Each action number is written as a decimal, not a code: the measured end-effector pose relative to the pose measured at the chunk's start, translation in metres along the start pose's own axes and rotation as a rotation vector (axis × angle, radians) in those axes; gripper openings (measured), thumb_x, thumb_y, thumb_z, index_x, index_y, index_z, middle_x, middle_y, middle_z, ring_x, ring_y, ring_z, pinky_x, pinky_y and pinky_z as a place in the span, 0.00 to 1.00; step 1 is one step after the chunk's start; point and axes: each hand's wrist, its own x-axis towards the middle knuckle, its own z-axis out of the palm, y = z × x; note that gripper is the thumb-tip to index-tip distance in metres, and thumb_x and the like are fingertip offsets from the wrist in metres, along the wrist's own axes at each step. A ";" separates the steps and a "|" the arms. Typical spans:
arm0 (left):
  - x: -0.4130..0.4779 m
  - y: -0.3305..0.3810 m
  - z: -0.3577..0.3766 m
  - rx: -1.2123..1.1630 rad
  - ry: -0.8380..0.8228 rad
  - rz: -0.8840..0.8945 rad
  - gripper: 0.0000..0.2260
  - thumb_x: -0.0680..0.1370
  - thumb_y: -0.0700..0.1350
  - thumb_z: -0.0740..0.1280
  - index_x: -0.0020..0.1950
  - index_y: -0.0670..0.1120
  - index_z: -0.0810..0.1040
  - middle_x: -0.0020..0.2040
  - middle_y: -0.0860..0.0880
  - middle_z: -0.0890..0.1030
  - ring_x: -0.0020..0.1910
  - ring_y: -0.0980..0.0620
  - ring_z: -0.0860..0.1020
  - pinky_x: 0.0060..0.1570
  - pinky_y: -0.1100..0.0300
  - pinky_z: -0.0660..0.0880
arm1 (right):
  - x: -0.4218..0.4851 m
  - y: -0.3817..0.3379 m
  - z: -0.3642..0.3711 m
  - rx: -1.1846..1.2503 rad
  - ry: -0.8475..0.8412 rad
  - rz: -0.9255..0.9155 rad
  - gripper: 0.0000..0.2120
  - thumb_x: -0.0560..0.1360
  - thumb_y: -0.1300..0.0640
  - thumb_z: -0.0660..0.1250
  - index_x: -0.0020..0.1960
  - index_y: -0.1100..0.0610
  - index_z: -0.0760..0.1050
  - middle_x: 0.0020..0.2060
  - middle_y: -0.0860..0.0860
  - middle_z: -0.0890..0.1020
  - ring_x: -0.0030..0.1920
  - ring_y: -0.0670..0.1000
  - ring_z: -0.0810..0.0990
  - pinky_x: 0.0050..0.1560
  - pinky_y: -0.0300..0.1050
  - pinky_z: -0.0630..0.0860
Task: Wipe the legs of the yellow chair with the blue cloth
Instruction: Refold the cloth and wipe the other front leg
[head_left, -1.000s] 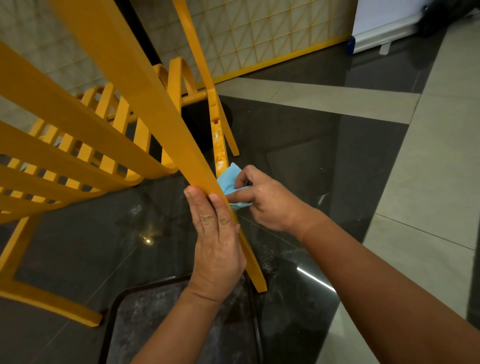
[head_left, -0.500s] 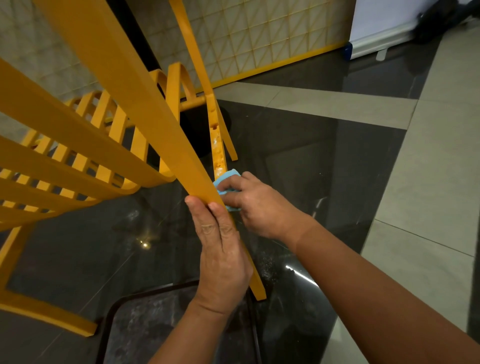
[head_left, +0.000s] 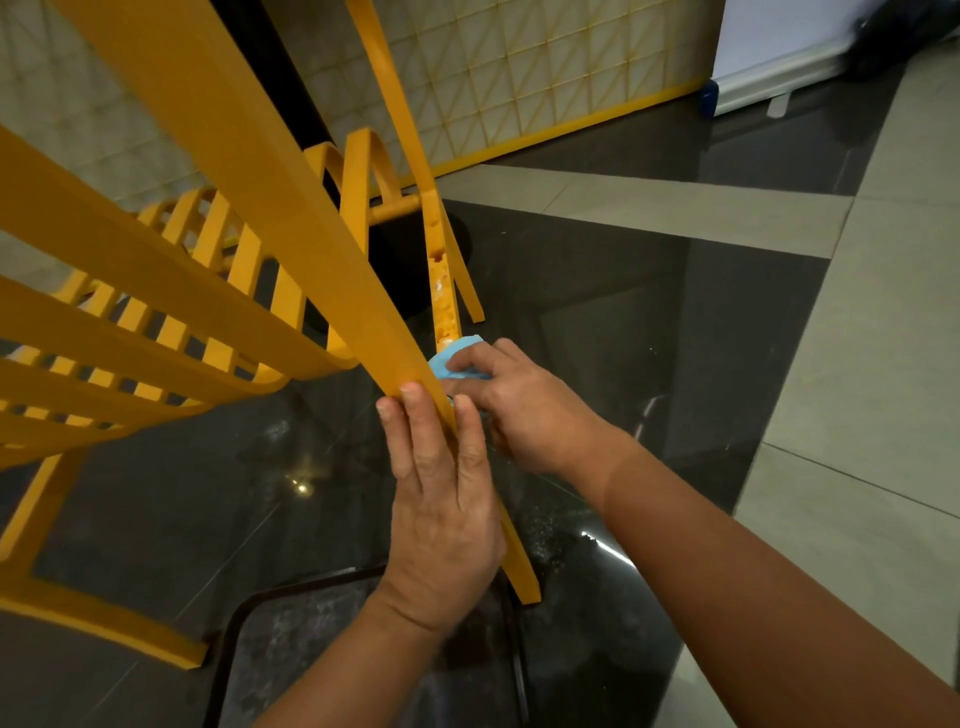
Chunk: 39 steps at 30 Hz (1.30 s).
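The yellow chair (head_left: 171, 291) lies tipped over, and one long leg (head_left: 291, 208) runs diagonally from the top left down to the floor. My left hand (head_left: 441, 488) grips this leg low down, fingers wrapped over its edge. Just behind that leg, my right hand (head_left: 514, 410) holds the blue cloth (head_left: 449, 358) bunched in its fingers. It presses the cloth against the lower end of a second, scuffed yellow leg (head_left: 441, 270). Most of the cloth is hidden by my fingers and the near leg.
The floor is glossy dark tile (head_left: 623, 312) with grey tile strips (head_left: 857, 364) to the right. A dark-rimmed tabletop (head_left: 322, 649) sits just below my left arm. A lattice wall (head_left: 519, 62) with a yellow base stands behind the chair.
My right hand with the cloth has slid slightly down and closer along the scuffed leg, so less cloth shows. My left hand keeps its grip on the near leg.
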 end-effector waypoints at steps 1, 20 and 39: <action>-0.001 -0.001 -0.001 0.027 -0.012 0.005 0.39 0.68 0.30 0.73 0.73 0.32 0.54 0.77 0.38 0.32 0.77 0.34 0.35 0.76 0.42 0.39 | -0.001 0.000 0.000 0.010 0.004 -0.001 0.26 0.74 0.56 0.70 0.70 0.49 0.70 0.69 0.49 0.66 0.67 0.51 0.64 0.62 0.52 0.75; 0.001 0.001 0.000 -0.015 -0.012 0.011 0.49 0.68 0.29 0.69 0.78 0.36 0.39 0.77 0.38 0.32 0.76 0.35 0.34 0.76 0.43 0.38 | 0.012 -0.005 -0.006 -0.028 -0.041 -0.002 0.25 0.76 0.58 0.68 0.71 0.52 0.69 0.70 0.51 0.68 0.70 0.53 0.62 0.67 0.51 0.70; 0.002 0.011 0.004 0.016 0.013 -0.037 0.47 0.69 0.29 0.67 0.78 0.36 0.39 0.77 0.38 0.32 0.76 0.35 0.34 0.76 0.44 0.38 | 0.021 -0.004 -0.010 -0.116 -0.099 0.049 0.28 0.77 0.58 0.65 0.75 0.51 0.61 0.74 0.49 0.62 0.71 0.53 0.58 0.67 0.48 0.67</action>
